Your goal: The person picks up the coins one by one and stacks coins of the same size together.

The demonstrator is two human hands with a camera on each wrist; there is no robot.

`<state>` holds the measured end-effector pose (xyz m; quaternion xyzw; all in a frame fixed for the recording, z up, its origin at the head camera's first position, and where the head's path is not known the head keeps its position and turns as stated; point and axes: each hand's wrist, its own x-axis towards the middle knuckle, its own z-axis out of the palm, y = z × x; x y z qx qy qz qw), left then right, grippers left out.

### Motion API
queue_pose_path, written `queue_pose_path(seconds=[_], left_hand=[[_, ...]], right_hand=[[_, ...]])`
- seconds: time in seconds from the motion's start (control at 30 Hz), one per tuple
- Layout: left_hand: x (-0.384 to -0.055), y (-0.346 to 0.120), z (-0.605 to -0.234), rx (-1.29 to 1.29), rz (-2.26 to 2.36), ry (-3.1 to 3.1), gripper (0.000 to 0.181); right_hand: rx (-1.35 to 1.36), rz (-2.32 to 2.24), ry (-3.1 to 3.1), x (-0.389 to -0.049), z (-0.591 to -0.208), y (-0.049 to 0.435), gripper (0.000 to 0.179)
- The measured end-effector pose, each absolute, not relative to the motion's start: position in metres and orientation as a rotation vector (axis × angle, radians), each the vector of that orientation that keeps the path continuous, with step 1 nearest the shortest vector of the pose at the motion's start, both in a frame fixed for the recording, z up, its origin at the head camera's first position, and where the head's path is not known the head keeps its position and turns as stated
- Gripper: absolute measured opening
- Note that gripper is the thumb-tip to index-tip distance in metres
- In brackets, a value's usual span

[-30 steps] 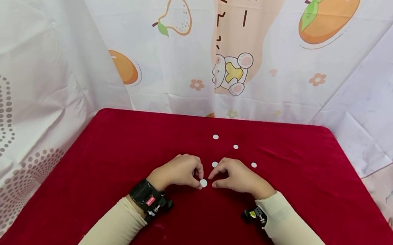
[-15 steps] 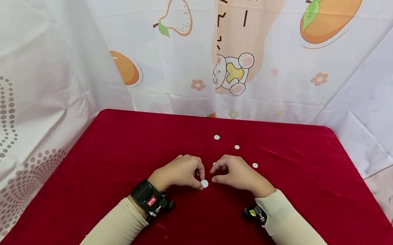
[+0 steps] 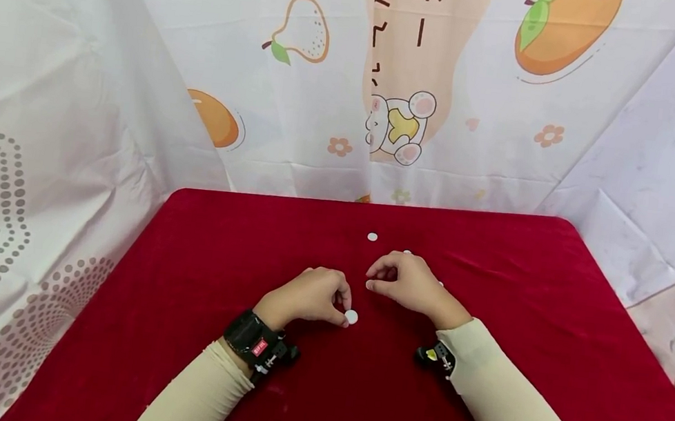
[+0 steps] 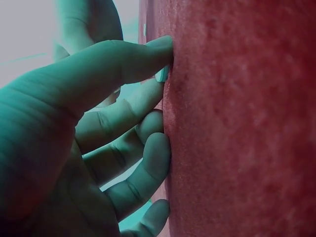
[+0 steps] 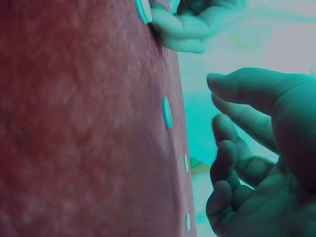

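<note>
My left hand (image 3: 310, 294) rests low over the red cloth and pinches a small white disc (image 3: 351, 317) at its edge with thumb and forefinger. From the right wrist view, that white disc (image 5: 143, 11) shows a line along its side, like two thin discs lying flat together. My right hand (image 3: 407, 282) hovers farther back with fingers bent, nothing between thumb and fingertips. Below it, in the right wrist view, a single white disc (image 5: 167, 112) lies flat on the cloth, apart from the fingers; in the head view the hand mostly covers it.
A red cloth (image 3: 235, 227) covers the table. Toward the back lies another white disc (image 3: 372, 237); one more (image 3: 408, 252) peeks out behind my right hand, and a third (image 3: 441, 283) shows partly beside that wrist. Printed white curtains (image 3: 298, 116) hang close behind and at both sides.
My right hand has lifted away from beside the left hand and moved back, now covering discs that showed before. The left hand keeps its pinch on the white disc.
</note>
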<state>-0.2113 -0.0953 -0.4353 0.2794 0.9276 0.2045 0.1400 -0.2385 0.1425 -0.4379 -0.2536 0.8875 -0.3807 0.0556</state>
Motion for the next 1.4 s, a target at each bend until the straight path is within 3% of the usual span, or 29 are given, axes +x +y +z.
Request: queue_pose_path(seconds=[0.6, 0.87, 1.4], left_hand=[[-0.213, -0.097, -0.44, 0.805, 0.586, 2.694, 0.02], [-0.213, -0.096, -0.44, 0.803, 0.595, 2.681, 0.02], [-0.213, -0.095, -0.439, 0.805, 0.594, 2.68, 0.02]], right_hand=[[-0.51, -1.256, 2.759, -0.255, -0.45, 0.169, 0.019], [-0.506, -1.221, 2.787, -0.255, -0.456, 0.173, 0.018], [-0.66, -1.049, 2.733, -0.25, -0.454, 0.165, 0.031]])
